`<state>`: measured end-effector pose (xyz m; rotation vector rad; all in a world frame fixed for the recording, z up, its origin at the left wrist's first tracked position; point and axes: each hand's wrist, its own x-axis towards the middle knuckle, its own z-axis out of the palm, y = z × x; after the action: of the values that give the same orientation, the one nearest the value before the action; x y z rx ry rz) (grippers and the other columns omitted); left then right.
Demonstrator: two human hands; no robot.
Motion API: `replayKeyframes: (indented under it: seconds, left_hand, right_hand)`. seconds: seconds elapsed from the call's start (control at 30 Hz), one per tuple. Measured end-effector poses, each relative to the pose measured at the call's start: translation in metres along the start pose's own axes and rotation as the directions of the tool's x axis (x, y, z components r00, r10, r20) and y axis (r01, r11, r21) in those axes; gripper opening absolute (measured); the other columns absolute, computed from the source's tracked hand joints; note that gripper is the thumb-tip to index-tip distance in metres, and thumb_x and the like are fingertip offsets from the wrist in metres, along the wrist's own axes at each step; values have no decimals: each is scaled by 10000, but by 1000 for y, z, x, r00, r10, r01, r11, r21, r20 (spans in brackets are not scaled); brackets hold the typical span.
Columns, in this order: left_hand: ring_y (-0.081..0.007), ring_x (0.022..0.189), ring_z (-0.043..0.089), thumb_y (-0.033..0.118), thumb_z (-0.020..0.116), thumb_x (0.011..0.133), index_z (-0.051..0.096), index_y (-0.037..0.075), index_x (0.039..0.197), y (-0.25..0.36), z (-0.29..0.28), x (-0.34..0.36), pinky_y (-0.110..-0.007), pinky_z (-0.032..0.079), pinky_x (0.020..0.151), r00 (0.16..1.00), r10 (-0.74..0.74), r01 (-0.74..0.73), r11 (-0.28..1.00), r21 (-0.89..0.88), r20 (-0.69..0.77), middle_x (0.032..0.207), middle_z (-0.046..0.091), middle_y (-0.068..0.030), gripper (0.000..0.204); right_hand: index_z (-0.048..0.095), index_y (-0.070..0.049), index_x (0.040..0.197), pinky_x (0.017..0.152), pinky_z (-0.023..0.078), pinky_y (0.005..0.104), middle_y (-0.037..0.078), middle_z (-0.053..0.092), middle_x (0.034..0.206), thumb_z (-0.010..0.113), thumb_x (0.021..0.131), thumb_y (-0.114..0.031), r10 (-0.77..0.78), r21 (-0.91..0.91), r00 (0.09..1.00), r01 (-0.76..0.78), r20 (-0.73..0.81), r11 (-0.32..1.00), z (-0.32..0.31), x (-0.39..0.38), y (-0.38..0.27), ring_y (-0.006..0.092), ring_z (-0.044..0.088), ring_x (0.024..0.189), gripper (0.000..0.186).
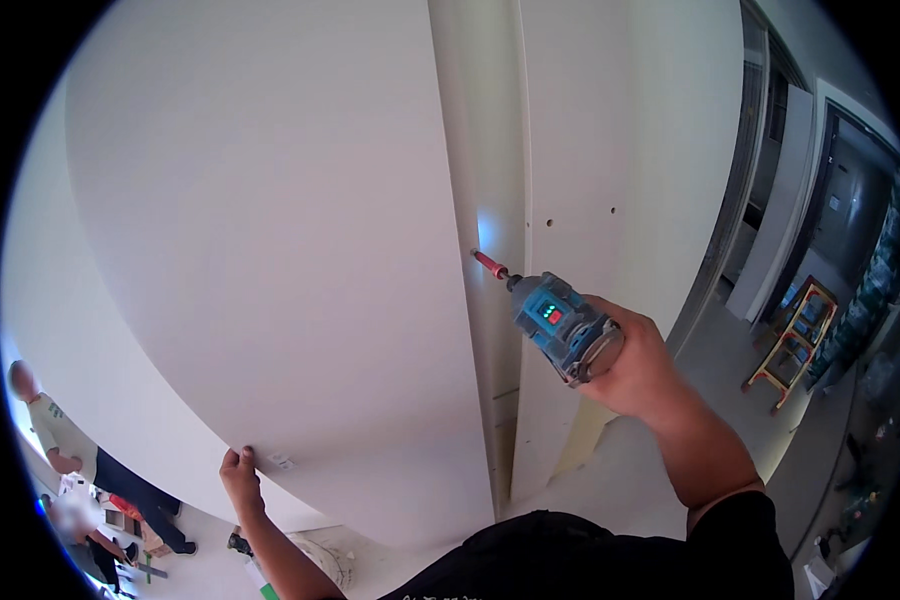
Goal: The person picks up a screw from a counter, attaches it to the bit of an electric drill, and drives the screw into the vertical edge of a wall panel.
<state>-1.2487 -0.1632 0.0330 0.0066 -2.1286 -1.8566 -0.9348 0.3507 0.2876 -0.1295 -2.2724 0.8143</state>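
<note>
My right hand [625, 360] is wrapped round a blue and grey cordless drill [560, 325] with small green and red lights on its housing. A red bit sleeve [489, 264] sticks out from its chuck, and the tip meets the narrow edge of a large white panel [300, 250]. The drill throws a bluish spot of light beside the tip. Low on the left, my left hand [240, 478] grips the panel's outer edge, its thumb on the front face near a small label [281, 461]. The fingers behind the edge are partly hidden.
Right of the gap stands another upright white panel [580, 120] with small drilled holes. A small yellow stepladder [795, 340] stands by a dark door [850, 205] at the far right. Two people [65, 440] are at the lower left, near boxes on the floor.
</note>
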Motion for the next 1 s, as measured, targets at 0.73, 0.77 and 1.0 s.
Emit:
replayKeyframes:
  seconds: [0.73, 0.77, 1.0]
  left_hand:
    - [-25, 506, 337, 297, 651, 1032, 686, 51, 1009, 5, 12, -1, -232, 238, 442, 1000, -14, 14, 1000, -20, -4, 649, 463, 79, 250]
    - [-23, 505, 339, 282, 654, 1026, 692, 39, 1027, 4, 12, -1, -233, 239, 444, 1000, -9, 9, 1000, -21, -8, 655, 473, 79, 246]
    - [-21, 503, 334, 227, 641, 1022, 704, 18, 1051, 4, 12, -3, -238, 238, 449, 999, -13, 12, 999, -34, -31, 666, 502, 73, 221]
  right_hand:
    - [629, -22, 1280, 838, 598, 409, 192, 738, 1038, 780, 720, -88, -65, -222, 995, 81, 76, 972, 6, 21, 2, 381, 733, 918, 584]
    - [629, -19, 1279, 833, 597, 410, 191, 738, 1038, 787, 717, -92, -36, -193, 995, 53, 88, 980, 5, 21, 2, 381, 732, 915, 587]
    - [635, -42, 1276, 798, 593, 416, 186, 733, 1019, 783, 721, -93, -64, -187, 995, 77, 72, 979, 6, 19, -5, 392, 721, 873, 577]
